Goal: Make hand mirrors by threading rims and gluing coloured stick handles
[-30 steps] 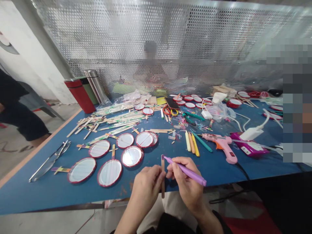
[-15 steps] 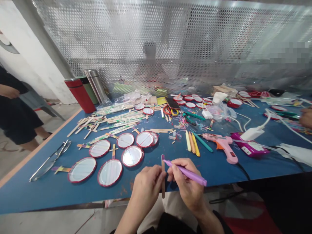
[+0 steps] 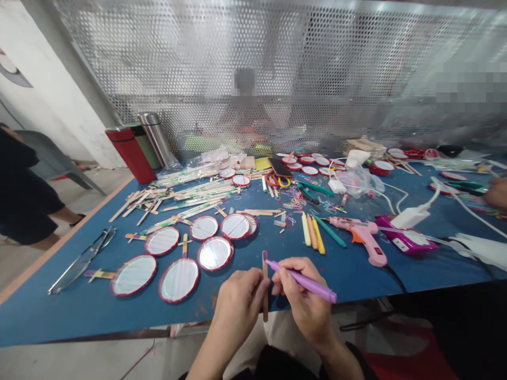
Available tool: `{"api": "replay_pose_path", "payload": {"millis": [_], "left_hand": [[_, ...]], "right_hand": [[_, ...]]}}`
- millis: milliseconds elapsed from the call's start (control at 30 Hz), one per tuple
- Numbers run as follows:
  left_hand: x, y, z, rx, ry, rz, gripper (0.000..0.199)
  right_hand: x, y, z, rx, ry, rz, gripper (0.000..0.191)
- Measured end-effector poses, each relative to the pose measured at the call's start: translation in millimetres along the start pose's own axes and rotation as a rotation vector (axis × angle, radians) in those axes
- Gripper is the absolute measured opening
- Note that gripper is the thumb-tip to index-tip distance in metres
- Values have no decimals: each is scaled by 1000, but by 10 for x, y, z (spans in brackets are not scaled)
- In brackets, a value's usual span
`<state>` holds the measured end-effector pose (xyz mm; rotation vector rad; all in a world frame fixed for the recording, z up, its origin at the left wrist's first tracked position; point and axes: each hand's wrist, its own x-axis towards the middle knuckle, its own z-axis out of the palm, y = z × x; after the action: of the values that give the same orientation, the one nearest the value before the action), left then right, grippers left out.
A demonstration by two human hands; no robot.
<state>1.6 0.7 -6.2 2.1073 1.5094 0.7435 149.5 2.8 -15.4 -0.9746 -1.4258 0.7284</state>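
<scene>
The left hand (image 3: 242, 295) pinches a wooden craft stick (image 3: 265, 269) around its middle at the blue table (image 3: 71, 316)'s front edge — likely to steady it while leaving the purple-tinted far end exposed. The right hand (image 3: 303, 303) grips a purple marker (image 3: 315, 287) like a pen, tip beside that end, seemingly for fine control. Other markers (image 3: 312, 235) lie beyond, apparently within easy reach.

The stick (image 3: 265, 271) looks like matt wood, the marker (image 3: 311, 283) smooth plastic. From the stick, the glue gun (image 3: 362, 232) at two o'clock looks plastic, the silver flask (image 3: 155, 138) at eleven brushed metal, the perforated panel (image 3: 277, 47) at twelve shiny metal.
</scene>
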Motion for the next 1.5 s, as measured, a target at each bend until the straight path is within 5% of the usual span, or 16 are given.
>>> {"api": "replay_pose_path", "payload": {"millis": [600,967,1500], "left_hand": [[1,-17,8,-9,19,10,29],[10,13,-7,-17,2,-14,28],[1,5,-7,-38,-10,-35,29]], "right_hand": [[-5,2,-11,-5,-24,21,6],[-16,-11,28,-9,120,18,6],[5,-10,13,-14,20,-10,8]]}}
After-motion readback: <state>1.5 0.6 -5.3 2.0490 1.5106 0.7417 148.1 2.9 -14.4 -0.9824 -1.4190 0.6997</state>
